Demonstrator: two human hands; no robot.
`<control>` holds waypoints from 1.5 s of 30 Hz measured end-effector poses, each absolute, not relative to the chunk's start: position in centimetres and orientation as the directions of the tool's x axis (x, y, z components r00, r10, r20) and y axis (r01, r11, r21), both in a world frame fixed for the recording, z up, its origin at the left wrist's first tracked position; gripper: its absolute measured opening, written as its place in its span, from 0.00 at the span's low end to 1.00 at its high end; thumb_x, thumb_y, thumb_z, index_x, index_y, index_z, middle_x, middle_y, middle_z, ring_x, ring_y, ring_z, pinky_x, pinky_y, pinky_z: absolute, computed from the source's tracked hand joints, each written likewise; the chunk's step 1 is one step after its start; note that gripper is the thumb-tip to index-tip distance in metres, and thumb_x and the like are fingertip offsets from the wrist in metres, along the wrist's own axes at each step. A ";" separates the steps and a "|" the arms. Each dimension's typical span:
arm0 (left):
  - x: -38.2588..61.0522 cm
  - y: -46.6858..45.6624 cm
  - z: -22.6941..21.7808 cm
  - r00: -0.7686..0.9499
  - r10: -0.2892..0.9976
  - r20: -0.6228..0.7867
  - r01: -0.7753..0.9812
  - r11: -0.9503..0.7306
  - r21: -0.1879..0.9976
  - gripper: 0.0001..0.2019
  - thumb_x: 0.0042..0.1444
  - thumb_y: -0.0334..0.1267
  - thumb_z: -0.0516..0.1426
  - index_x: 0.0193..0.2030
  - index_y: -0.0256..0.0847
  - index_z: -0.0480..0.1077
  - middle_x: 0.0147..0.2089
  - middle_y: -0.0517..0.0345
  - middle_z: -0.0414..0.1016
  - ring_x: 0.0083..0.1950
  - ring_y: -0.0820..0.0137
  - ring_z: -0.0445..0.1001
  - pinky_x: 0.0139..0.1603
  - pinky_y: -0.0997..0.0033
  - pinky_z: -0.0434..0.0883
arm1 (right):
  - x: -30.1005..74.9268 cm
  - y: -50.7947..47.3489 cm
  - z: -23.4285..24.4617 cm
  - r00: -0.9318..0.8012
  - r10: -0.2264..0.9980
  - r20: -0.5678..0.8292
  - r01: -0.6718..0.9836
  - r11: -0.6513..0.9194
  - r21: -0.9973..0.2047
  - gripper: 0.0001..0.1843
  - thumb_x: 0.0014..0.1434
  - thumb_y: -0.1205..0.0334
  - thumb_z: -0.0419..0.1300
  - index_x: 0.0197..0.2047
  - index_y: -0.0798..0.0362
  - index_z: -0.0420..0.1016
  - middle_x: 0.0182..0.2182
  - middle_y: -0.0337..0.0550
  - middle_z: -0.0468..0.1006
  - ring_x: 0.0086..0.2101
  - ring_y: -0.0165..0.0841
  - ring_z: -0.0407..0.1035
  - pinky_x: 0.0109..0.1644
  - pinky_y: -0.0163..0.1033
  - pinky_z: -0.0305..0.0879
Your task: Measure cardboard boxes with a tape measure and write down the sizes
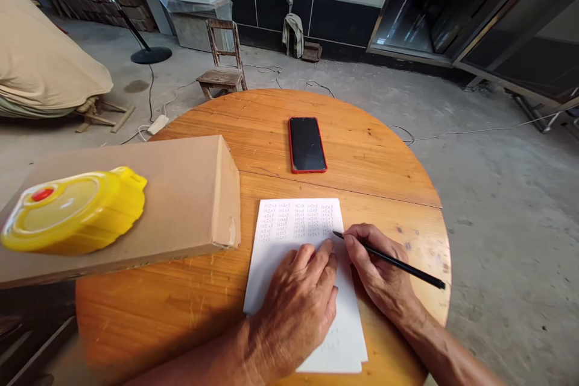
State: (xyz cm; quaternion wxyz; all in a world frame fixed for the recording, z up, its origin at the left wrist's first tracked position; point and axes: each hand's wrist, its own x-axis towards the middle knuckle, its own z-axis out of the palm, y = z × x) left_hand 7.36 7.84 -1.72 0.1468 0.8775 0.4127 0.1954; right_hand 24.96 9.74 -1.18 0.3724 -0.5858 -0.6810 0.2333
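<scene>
My right hand pinches a slim black pen, its tip touching the paper near the right end of the written rows. The white paper lies on the round wooden table, with columns of small handwritten figures across its upper part. At least one more sheet shows beneath it at the lower edge. My left hand rests flat on the paper, fingers stretched forward just left of the pen tip, holding nothing. It covers much of the sheet's lower half.
A phone in a red case lies beyond the paper on the table. To the left, a cardboard box carries a yellow plastic object with a red button. A small wooden chair stands behind the table. Cables run along the floor.
</scene>
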 end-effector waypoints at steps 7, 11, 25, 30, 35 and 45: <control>7.6 7.5 -1.6 0.574 0.795 0.197 0.689 -0.599 0.409 0.17 0.60 0.29 0.53 0.57 0.34 0.68 0.63 0.51 0.69 0.50 0.58 0.68 0.49 0.56 0.73 | 24.7 10.1 -1.1 -0.055 0.982 0.183 0.606 0.179 -0.776 0.08 0.65 0.62 0.55 0.34 0.51 0.71 0.26 0.35 0.74 0.26 0.28 0.67 0.32 0.32 0.65; 7.6 7.5 -1.6 0.580 0.791 0.193 0.692 -0.604 0.396 0.17 0.61 0.29 0.53 0.57 0.34 0.68 0.62 0.50 0.69 0.50 0.58 0.68 0.50 0.56 0.73 | 24.5 10.1 -1.0 -0.065 0.986 0.157 0.604 0.164 -0.780 0.08 0.65 0.62 0.55 0.33 0.51 0.70 0.26 0.36 0.74 0.27 0.29 0.67 0.33 0.33 0.65; 7.6 7.4 -1.6 0.586 0.791 0.177 0.698 -0.604 0.384 0.15 0.61 0.30 0.52 0.54 0.34 0.69 0.63 0.49 0.68 0.50 0.58 0.68 0.50 0.56 0.73 | 24.5 10.2 -1.0 -0.084 0.982 0.171 0.614 0.186 -0.767 0.08 0.65 0.62 0.55 0.34 0.51 0.70 0.27 0.35 0.74 0.27 0.28 0.67 0.33 0.32 0.65; 7.6 7.6 -1.5 0.589 0.791 0.169 0.696 -0.602 0.391 0.14 0.61 0.30 0.52 0.53 0.35 0.69 0.63 0.50 0.68 0.50 0.58 0.67 0.50 0.56 0.73 | 24.5 10.3 -1.0 -0.090 0.982 0.167 0.617 0.187 -0.765 0.08 0.65 0.62 0.55 0.34 0.51 0.71 0.27 0.35 0.74 0.27 0.28 0.67 0.33 0.33 0.65; 7.6 7.6 -1.6 0.589 0.790 0.172 0.693 -0.603 0.394 0.13 0.61 0.30 0.53 0.52 0.35 0.70 0.63 0.51 0.68 0.50 0.58 0.67 0.50 0.56 0.73 | 24.5 10.2 -1.1 -0.085 0.982 0.167 0.614 0.184 -0.767 0.07 0.65 0.62 0.55 0.34 0.51 0.71 0.27 0.35 0.74 0.27 0.27 0.67 0.34 0.32 0.65; 7.6 7.5 -1.8 0.583 0.787 0.201 0.692 -0.611 0.385 0.10 0.60 0.30 0.53 0.48 0.36 0.71 0.63 0.50 0.68 0.48 0.58 0.67 0.48 0.55 0.73 | 24.4 10.4 -1.0 -0.095 0.981 0.170 0.601 0.193 -0.775 0.07 0.65 0.63 0.55 0.34 0.51 0.70 0.27 0.35 0.74 0.27 0.27 0.67 0.34 0.31 0.65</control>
